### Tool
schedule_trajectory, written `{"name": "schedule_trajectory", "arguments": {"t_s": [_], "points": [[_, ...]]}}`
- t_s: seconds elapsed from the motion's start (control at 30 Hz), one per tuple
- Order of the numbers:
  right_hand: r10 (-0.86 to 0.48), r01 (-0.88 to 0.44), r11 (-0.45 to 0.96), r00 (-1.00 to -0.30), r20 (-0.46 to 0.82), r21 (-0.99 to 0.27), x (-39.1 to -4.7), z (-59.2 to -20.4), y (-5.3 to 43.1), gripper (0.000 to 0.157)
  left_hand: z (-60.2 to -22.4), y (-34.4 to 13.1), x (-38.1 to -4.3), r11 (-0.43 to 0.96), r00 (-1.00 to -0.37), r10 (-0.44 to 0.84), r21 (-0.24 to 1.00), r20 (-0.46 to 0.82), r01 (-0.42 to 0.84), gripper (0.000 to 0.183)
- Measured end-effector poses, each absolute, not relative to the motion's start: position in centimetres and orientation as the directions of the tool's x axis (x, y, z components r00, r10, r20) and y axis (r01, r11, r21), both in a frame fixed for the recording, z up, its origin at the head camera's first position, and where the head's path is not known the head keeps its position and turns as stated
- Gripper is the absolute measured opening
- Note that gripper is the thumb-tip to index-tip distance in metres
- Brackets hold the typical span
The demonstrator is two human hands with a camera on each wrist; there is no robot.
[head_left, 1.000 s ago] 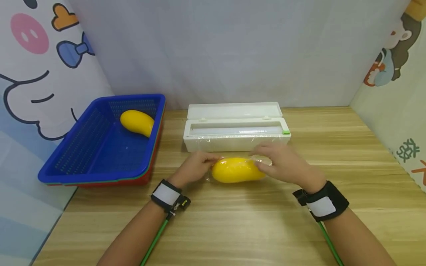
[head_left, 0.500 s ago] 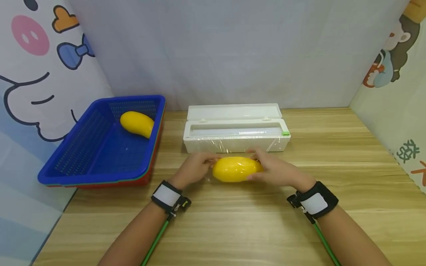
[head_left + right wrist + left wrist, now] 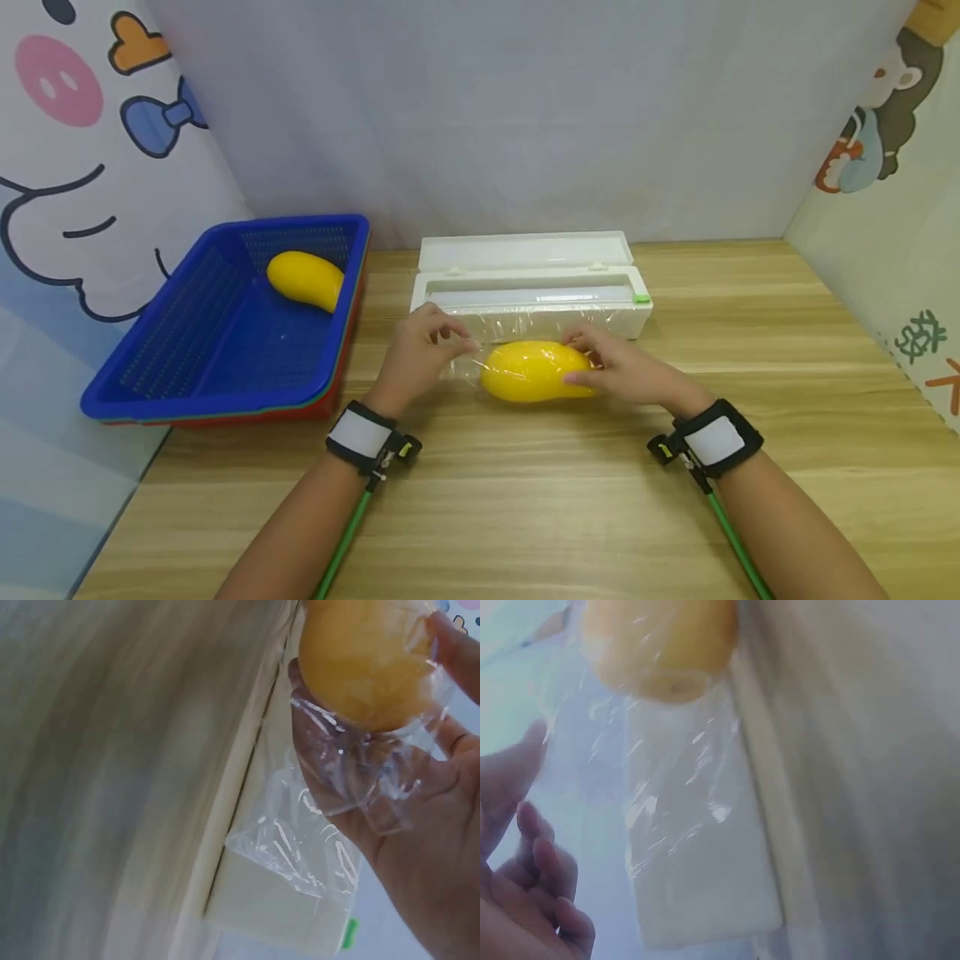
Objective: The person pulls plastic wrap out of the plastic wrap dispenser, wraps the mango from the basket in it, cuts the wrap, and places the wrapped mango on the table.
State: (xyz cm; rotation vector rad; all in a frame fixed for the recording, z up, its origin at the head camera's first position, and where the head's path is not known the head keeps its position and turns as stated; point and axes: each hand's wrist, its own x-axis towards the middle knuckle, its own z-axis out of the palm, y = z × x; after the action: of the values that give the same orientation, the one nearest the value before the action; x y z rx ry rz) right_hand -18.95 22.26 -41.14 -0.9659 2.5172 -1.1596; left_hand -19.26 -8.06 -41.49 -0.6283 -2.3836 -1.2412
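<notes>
A yellow mango (image 3: 531,371), its surface shiny with clear cling film, is in front of the white film box (image 3: 525,323). My right hand (image 3: 636,372) grips the mango's right end, thumb on the near side and fingers on the far side; bunched film hangs at that end in the right wrist view. To the left of the mango, my left hand (image 3: 420,354) pinches the edge of the cling film (image 3: 465,364) between thumb and forefinger, its other fingers curled. In the left wrist view, the film (image 3: 682,787) stretches from those fingertips to the mango (image 3: 664,649).
The box's lid (image 3: 525,252) stands open at the back, showing the film roll (image 3: 525,296) and a green slider (image 3: 641,298). At left, a blue basket (image 3: 232,408) stacked on others holds another yellow mango (image 3: 306,279). Wooden tabletop (image 3: 540,517) stretches toward me.
My right hand has gone from handling film at the mango's right end to gripping that end. My left hand has risen and drawn film out leftward. The mango has shifted slightly toward the box.
</notes>
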Motion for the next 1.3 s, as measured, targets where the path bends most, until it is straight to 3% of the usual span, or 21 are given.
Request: {"name": "schedule_trajectory", "arguments": {"t_s": [0.07, 0.17, 0.27, 0.33, 0.4, 0.57, 0.73, 0.93, 1.03, 1.1, 1.23, 1.3], "points": [[-0.640, -0.452, 0.456, -0.765, 0.071, -0.767, -19.1, -41.2, 22.3, 0.042, -40.9, -8.3, -19.1, 0.504, -0.832, 0.176, 0.677, 0.527, 0.536, 0.014], [-0.642, -0.417, 0.427, -0.765, 0.057, -0.802, -19.2, -41.3, 22.4, 0.040, -40.0, -8.3, -18.6, 0.512, -0.766, 0.245, 0.592, 0.594, 0.623, 0.016], [-0.647, -0.377, 0.401, -0.762, 0.033, -0.835, -19.2, -41.4, 22.5, 0.040, -39.3, -7.5, -17.9, 0.487, -0.597, 0.477, 0.372, 0.645, 0.790, 0.019], [-0.643, -0.332, 0.390, -0.765, 0.004, -0.859, -19.2, -41.5, 22.5, 0.039, -39.1, -6.9, -17.4, 0.433, -0.480, 0.639, 0.235, 0.602, 0.870, 0.023], [-0.638, -0.293, 0.382, -0.769, -0.020, -0.877, -19.2, -41.5, 22.5, 0.038, -39.3, -6.3, -17.0, 0.415, -0.431, 0.733, 0.156, 0.526, 0.896, 0.035], [-0.654, -0.256, 0.343, -0.756, -0.034, -0.904, -19.2, -41.5, 22.6, 0.034, -40.3, -5.6, -16.4, 0.512, -0.524, 0.768, 0.140, 0.369, 0.848, 0.074], [-0.678, -0.262, 0.296, -0.735, -0.008, -0.918, -19.1, -41.2, 22.4, 0.031, -41.0, -5.0, -16.6, 0.542, -0.565, 0.743, 0.171, 0.358, 0.822, 0.097], [-0.641, -0.269, 0.344, -0.767, -0.016, -0.899, -18.7, -40.5, 22.1, 0.032, -40.7, -4.6, -17.2, 0.526, -0.541, 0.725, 0.163, 0.426, 0.834, 0.083], [-0.612, -0.320, 0.403, -0.791, 0.007, -0.858, -18.6, -40.3, 21.8, 0.034, -40.5, -4.8, -17.5, 0.538, -0.591, 0.696, 0.249, 0.407, 0.805, 0.077], [-0.603, -0.393, 0.456, -0.796, 0.048, -0.799, -18.5, -40.3, 21.6, 0.044, -40.4, -4.9, -17.8, 0.548, -0.635, 0.675, 0.319, 0.377, 0.773, 0.077], [-0.605, -0.559, 0.573, -0.782, 0.151, -0.600, -18.3, -40.4, 21.2, 0.084, -40.3, -5.1, -18.5, 0.532, -0.693, 0.639, 0.459, 0.333, 0.712, 0.077], [-0.607, -0.607, 0.603, -0.770, 0.196, -0.518, -18.2, -40.6, 21.0, 0.097, -40.4, -5.3, -18.8, 0.515, -0.710, 0.630, 0.515, 0.315, 0.685, 0.076]]}}
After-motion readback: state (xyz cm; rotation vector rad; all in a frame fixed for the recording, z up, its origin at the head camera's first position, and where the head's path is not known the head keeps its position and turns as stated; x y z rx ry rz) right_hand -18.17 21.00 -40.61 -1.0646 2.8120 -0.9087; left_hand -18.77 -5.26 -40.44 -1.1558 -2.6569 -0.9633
